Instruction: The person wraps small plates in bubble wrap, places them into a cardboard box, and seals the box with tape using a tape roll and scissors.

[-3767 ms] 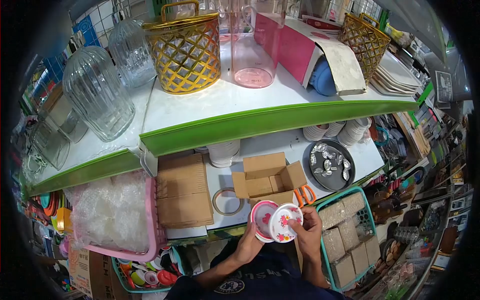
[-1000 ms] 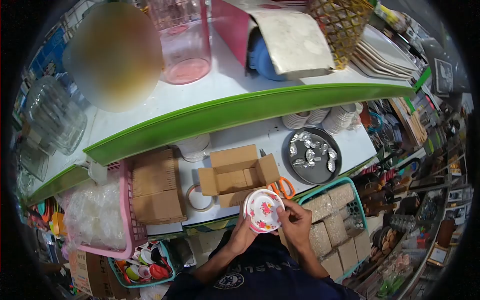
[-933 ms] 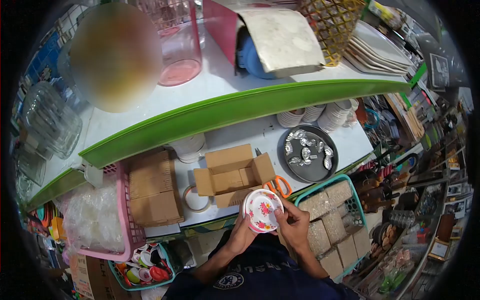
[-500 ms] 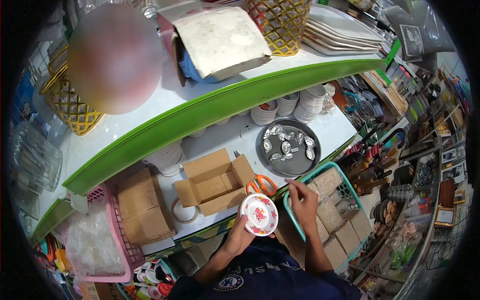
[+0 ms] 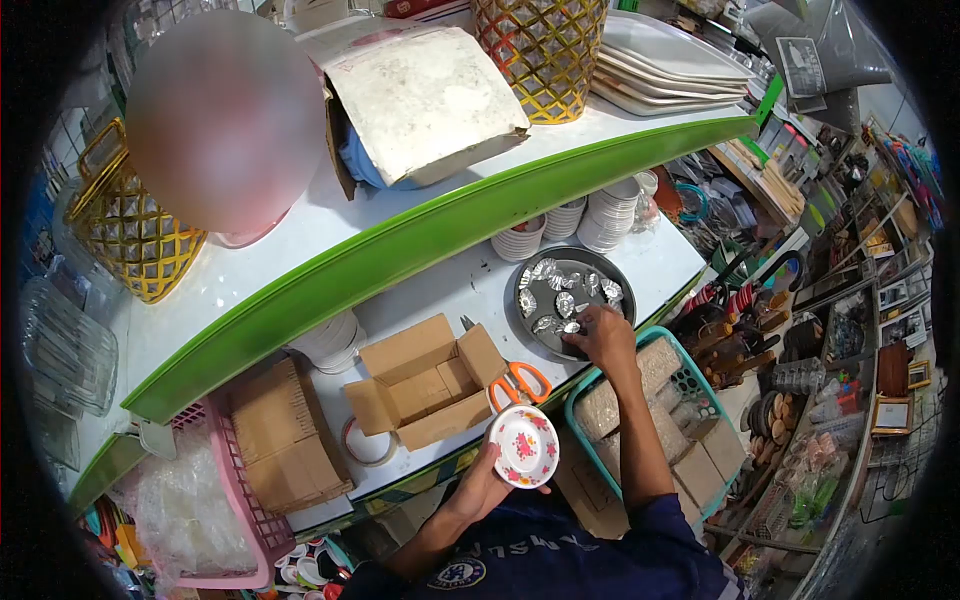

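My left hand [image 5: 474, 492] grips a small white bowl [image 5: 523, 446] printed with pink and red flowers, its inside tilted up toward me. My right hand [image 5: 608, 338] is over the near right part of a round dark grey pan [image 5: 545, 335], fingers drawn together by the silver foil cups in it. Whatever those fingers pinch, if anything, is too small to make out. Several fluted foil cups [image 5: 565, 303] lie scattered in the pan. Orange-handled scissors [image 5: 528, 382] rest just beyond the bowl, beside an open cardboard box [image 5: 425, 382].
Stacked white bowls [image 5: 608, 215] stand behind the pan, under a green-edged shelf [image 5: 400, 235]. A teal basket [image 5: 577, 425] of wrapped blocks sits at right. To the left are a tape roll [image 5: 368, 443], a folded carton [image 5: 285, 440] and a pink basket [image 5: 255, 535].
My right hand has moved forward from above the teal basket to the foil cups in the pan. My left hand still holds the bowl, now slightly lower in view.
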Tool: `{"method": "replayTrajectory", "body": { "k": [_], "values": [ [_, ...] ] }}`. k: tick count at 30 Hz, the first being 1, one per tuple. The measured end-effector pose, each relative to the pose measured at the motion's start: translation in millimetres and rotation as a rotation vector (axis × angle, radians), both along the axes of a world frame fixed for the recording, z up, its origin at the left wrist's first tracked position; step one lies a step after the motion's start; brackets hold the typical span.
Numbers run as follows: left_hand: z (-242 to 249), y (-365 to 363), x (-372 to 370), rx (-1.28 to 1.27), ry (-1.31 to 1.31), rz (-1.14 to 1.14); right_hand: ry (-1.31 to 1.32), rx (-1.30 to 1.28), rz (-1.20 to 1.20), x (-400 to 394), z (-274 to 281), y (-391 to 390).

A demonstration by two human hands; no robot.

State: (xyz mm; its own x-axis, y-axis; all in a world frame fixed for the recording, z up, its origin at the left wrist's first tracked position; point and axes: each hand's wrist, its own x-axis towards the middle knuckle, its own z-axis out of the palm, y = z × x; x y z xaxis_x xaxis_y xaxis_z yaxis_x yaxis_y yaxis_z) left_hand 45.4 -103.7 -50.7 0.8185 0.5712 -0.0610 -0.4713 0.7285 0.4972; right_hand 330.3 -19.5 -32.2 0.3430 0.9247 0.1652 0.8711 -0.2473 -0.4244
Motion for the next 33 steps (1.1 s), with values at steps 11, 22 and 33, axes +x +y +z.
{"method": "replayTrajectory", "body": {
  "k": [11,22,33],
  "values": [
    [8.3,8.8,5.9,-0.01,-0.039,-0.043,0.454,0.155,0.213,-45.8,67.4,-65.2],
    [9.8,10.6,8.7,-0.014,0.07,-0.039,0.086,0.256,0.578,-82.4,85.4,-96.9],
    [9.8,16.2,7.8,0.025,0.113,-0.04,-0.023,0.025,0.583,-92.9,95.9,-103.2]
  ]
}}
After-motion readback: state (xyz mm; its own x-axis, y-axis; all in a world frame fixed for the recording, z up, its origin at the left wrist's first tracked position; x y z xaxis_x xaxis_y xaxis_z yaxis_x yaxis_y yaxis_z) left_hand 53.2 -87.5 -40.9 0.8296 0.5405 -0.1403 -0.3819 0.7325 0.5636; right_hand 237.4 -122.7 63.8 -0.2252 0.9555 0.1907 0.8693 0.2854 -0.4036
